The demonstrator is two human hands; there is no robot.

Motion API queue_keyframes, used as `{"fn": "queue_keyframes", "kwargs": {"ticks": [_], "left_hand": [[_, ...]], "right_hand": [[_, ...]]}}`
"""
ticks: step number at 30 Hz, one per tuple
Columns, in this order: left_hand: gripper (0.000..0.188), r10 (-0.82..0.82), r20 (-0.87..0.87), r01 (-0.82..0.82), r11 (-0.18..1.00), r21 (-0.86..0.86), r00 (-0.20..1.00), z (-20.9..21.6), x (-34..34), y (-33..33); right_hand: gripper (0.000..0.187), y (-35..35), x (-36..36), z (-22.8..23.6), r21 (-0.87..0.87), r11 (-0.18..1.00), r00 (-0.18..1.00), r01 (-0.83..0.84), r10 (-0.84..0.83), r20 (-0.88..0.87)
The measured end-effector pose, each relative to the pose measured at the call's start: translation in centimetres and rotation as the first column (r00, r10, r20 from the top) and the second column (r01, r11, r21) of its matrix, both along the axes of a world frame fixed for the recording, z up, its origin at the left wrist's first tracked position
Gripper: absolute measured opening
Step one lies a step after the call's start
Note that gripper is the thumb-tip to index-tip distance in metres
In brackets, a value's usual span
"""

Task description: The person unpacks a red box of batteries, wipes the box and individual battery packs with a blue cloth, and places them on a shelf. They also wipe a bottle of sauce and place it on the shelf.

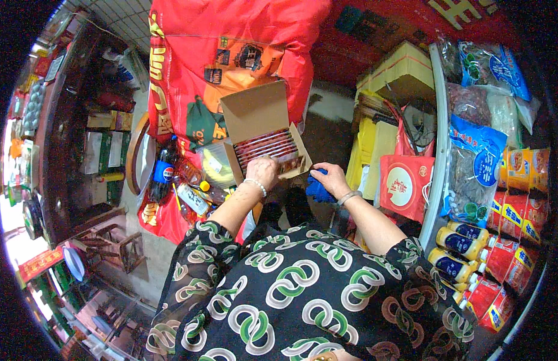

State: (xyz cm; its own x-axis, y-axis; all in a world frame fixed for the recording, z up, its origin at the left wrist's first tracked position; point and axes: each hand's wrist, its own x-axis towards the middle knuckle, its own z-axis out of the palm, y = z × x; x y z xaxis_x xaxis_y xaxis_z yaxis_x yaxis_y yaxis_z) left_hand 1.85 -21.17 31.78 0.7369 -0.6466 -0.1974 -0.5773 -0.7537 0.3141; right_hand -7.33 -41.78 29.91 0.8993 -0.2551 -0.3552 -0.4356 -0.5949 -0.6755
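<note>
An open cardboard box (255, 111) with its lid raised stands in front of me, filled with a row of thin reddish packets (267, 144). My left hand (264, 172) is closed at the box's near left part, knuckles up over the packets. Its fingertips are hidden, so what they grip does not show. At the near right corner of the box, my right hand (332, 180) has its thumb and fingers bent together on the cardboard edge. Just below those fingers is a bright blue crumpled item (319, 189).
Behind the box rises a large red printed bag (237, 24). Bottles, one a dark cola bottle (164, 171), lie to its left. On the right are stacked yellow paper (402, 69), a red gift bag (406, 186) and a shelf with bagged goods and drinks (456, 240). A wooden stool (119, 243) stands left.
</note>
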Motion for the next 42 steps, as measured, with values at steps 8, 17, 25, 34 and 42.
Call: {"fn": "queue_keyframes", "kwargs": {"ticks": [8,17,25,34,42], "left_hand": [[0.023,0.033,-0.821,-0.815,0.147,-0.560,0.570,2.3,2.6,2.0],[0.029,-0.521,-0.822,-0.964,-0.006,-0.264,0.229,4.9,-0.2,1.1],[0.024,-0.366,-0.827,-0.900,-0.084,-0.428,0.427,6.4,-2.3,-0.6],[0.031,-0.478,-0.801,-0.923,-0.058,-0.381,0.361,7.1,-1.8,1.7],[0.025,-0.364,-0.773,-0.830,-0.003,-0.558,0.520,7.6,-2.0,0.6]], "right_hand": [[0.024,0.6,1.3,3.5,0.385,0.878,0.957,0.283,-0.286,-0.052],[0.044,3.8,6.0,17.9,0.820,0.571,0.941,-0.047,-0.249,0.228],[0.027,7.8,5.5,17.3,-0.448,0.803,0.629,-0.393,0.590,0.506],[0.025,1.4,6.1,15.3,-0.211,0.930,0.812,-0.302,0.367,0.454],[0.028,6.4,6.7,20.0,-0.208,0.900,0.639,-0.383,0.421,0.644]]}}
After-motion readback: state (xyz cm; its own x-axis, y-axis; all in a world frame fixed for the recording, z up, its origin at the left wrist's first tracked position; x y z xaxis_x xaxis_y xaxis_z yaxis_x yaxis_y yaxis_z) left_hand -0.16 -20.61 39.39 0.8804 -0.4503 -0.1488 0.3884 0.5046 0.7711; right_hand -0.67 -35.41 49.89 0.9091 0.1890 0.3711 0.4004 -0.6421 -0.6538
